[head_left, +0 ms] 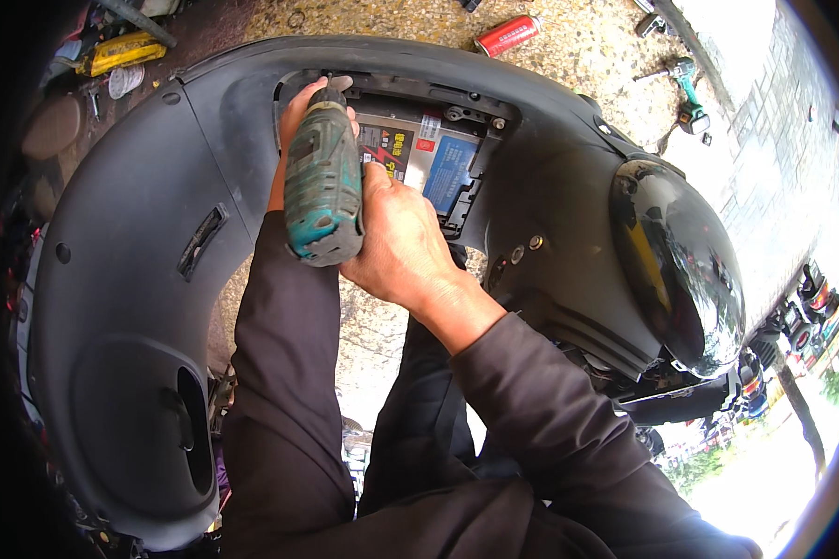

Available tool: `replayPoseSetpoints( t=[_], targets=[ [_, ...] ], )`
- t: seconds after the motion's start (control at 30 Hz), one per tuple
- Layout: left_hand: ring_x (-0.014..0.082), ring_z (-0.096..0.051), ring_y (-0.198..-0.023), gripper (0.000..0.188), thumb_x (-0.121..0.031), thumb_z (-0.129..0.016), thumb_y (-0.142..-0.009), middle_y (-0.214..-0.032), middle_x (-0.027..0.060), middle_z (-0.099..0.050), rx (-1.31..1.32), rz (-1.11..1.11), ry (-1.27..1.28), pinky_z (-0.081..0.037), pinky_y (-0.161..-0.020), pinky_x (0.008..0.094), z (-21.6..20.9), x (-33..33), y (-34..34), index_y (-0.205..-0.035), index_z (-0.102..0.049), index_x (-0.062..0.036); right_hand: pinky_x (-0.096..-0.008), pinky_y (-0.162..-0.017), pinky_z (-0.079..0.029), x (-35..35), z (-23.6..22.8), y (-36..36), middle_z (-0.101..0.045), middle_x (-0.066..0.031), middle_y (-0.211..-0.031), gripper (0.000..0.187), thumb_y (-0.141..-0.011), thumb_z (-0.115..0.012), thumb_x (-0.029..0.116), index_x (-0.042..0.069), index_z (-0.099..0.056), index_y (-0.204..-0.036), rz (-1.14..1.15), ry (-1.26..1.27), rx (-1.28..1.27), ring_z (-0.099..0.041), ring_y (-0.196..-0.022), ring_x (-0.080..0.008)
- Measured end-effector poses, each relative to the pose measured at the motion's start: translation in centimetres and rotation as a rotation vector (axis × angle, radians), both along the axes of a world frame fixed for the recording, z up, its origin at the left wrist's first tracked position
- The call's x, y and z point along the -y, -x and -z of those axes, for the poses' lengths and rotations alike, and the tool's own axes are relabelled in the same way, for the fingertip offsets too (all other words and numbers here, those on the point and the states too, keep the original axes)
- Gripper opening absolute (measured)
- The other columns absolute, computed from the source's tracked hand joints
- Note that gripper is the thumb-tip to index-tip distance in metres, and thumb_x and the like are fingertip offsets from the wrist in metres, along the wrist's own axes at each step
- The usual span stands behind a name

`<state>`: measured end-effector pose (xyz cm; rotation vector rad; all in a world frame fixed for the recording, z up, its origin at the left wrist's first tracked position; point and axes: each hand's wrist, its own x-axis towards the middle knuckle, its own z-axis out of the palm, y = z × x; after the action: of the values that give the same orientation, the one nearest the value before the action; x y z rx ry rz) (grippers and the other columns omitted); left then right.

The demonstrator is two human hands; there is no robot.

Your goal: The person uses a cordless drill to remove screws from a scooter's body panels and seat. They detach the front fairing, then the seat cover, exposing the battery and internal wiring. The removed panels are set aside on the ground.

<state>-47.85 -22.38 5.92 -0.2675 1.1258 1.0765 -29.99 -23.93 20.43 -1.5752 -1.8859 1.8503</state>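
While the right hand (401, 238) wraps around a worn teal plastic drill (324, 182) over a matte-grey scooter's (130, 252) recess (391, 101), we cannot tell what the half-hidden left hand (294, 114) holds; a slip could gouge that hand or the silver metal box (420, 164).

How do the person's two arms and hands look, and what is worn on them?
The left sleeve and right sleeve are long, plain, creased and dark brownish-black. The right hand wears no glove, ring or watch that shows. The left hand, partly hidden, shows no glove either.
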Motion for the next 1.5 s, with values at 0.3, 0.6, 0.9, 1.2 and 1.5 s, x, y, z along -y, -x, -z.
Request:
replayPoseSetpoints(
  t=[0.3, 0.6, 0.9, 1.2, 1.5],
  targets=[
    [0.0234, -0.058, -0.057, 0.035, -0.035, -0.050, -0.098, -0.067, 0.0121, -0.060, 0.101, 0.037, -0.017, -0.049, -0.052, 0.0362, 2.3, 0.2, 1.7, -0.119, -0.060, -0.0082, -0.0480, -0.077, -0.053, -0.9, 0.2, 0.6, -0.064, -0.0296, -0.093, 0.046, -0.066, -0.073, 0.007, -0.011, -0.049, -0.100, -0.071, 0.044, 0.032, -0.065, -0.086, -0.0454],
    [0.0204, -0.052, -0.056, 0.029, -0.035, -0.047, -0.101, -0.063, 0.0086, -0.053, 0.104, -0.017, 0.046, -0.044, -0.049, 0.0357, 1.6, -0.2, 1.1, -0.115, -0.059, -0.0131, -0.0478, -0.079, -0.053, -1.5, 0.0, 0.2, -0.064, -0.0290, -0.091, 0.043, -0.067, -0.072, 0.008, -0.011, -0.050, -0.099, -0.122, -0.003, 0.043, -0.065, -0.087, -0.0445],
    [0.0190, -0.049, -0.054, 0.031, -0.035, -0.049, -0.100, -0.061, 0.0066, -0.049, 0.160, -0.038, -0.066, -0.040, -0.047, 0.0315, 1.7, 0.2, 0.7, -0.115, -0.058, -0.0094, -0.0497, -0.078, -0.051, -1.1, 0.5, -0.1, -0.064, -0.0308, -0.091, 0.049, -0.068, -0.075, 0.013, -0.008, -0.047, -0.102, -0.144, -0.046, 0.060, -0.064, -0.091, -0.0469],
    [0.0192, -0.048, -0.050, 0.028, -0.032, -0.050, -0.100, -0.061, 0.0081, -0.051, 0.238, -0.121, -0.084, -0.040, -0.047, 0.0333, 1.7, 0.1, 0.5, -0.113, -0.058, -0.0094, -0.0482, -0.080, -0.052, -1.4, 0.3, -0.3, -0.064, -0.0286, -0.092, 0.046, -0.070, -0.075, 0.013, -0.012, -0.051, -0.100, -0.140, -0.064, 0.040, -0.065, -0.089, -0.0438],
    [0.0141, -0.044, -0.055, 0.027, -0.021, -0.063, -0.091, -0.067, 0.0024, -0.052, 0.087, -0.128, 0.008, -0.036, -0.052, 0.0284, 0.3, -0.3, 0.0, -0.105, -0.059, 0.0016, -0.0474, -0.080, -0.052, -1.5, 0.2, 0.2, -0.064, -0.0287, -0.093, 0.049, -0.069, -0.076, 0.015, -0.012, -0.050, -0.101, -0.154, 0.001, 0.055, -0.065, -0.089, -0.0433]
  ],
)
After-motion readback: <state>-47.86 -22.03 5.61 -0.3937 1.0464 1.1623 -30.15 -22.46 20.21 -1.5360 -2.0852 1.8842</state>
